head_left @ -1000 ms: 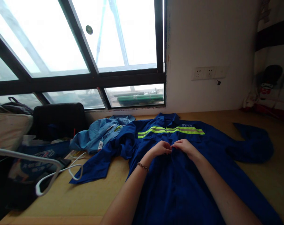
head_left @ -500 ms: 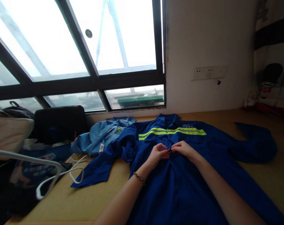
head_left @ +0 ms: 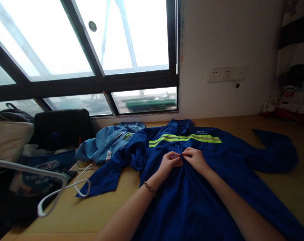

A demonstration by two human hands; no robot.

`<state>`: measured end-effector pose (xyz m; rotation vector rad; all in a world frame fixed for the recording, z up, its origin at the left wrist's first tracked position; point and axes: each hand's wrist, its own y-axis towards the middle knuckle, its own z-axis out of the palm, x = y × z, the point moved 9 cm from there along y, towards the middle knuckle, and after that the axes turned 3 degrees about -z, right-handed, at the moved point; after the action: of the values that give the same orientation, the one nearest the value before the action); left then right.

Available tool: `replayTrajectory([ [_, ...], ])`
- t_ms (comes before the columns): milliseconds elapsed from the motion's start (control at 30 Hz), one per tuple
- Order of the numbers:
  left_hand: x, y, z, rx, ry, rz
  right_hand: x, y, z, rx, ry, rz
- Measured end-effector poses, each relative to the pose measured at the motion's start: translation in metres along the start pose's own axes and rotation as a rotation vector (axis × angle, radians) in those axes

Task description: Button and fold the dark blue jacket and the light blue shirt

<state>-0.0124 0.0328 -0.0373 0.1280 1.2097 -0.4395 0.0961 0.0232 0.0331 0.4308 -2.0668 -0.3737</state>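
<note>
A dark blue work jacket [head_left: 192, 201] with a yellow-green reflective stripe [head_left: 184, 138] across the chest lies spread flat on a wooden surface [head_left: 91, 214]. My left hand [head_left: 170, 161] and my right hand [head_left: 195, 158] meet at the jacket's front placket just below the stripe. Both hands pinch the fabric edges there, fingers closed. A bead bracelet [head_left: 149, 188] sits on my left wrist. The jacket's sleeves stretch out to the left and to the right.
A light blue garment [head_left: 108, 142] is bunched at the jacket's left. White hangers [head_left: 64, 187] lie at the left edge near a black case [head_left: 63, 129] and bags. A window and a wall with sockets [head_left: 225, 74] rise behind.
My hands have stayed at the placket, shifting slightly while pinching the fabric. The view has tipped a little.
</note>
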Motion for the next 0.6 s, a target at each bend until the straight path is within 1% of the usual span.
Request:
replayTrajectory([
  [67,-0.001,0.000,0.000,-0.010,-0.008,0.002,0.000,0.000,0.000,-0.002,-0.015,0.007],
  [233,-0.004,-0.003,0.001,-0.017,-0.028,0.010,-0.005,-0.001,-0.001,0.007,-0.078,0.087],
  [367,-0.004,-0.003,0.002,-0.029,0.036,0.030,0.000,-0.004,0.003,0.022,-0.219,0.059],
  [500,0.000,0.000,-0.004,-0.099,0.120,0.043,0.006,-0.009,0.011,0.031,-0.387,0.025],
  [600,0.003,0.002,-0.009,-0.138,0.106,0.035,0.006,-0.010,0.015,0.035,-0.404,0.025],
])
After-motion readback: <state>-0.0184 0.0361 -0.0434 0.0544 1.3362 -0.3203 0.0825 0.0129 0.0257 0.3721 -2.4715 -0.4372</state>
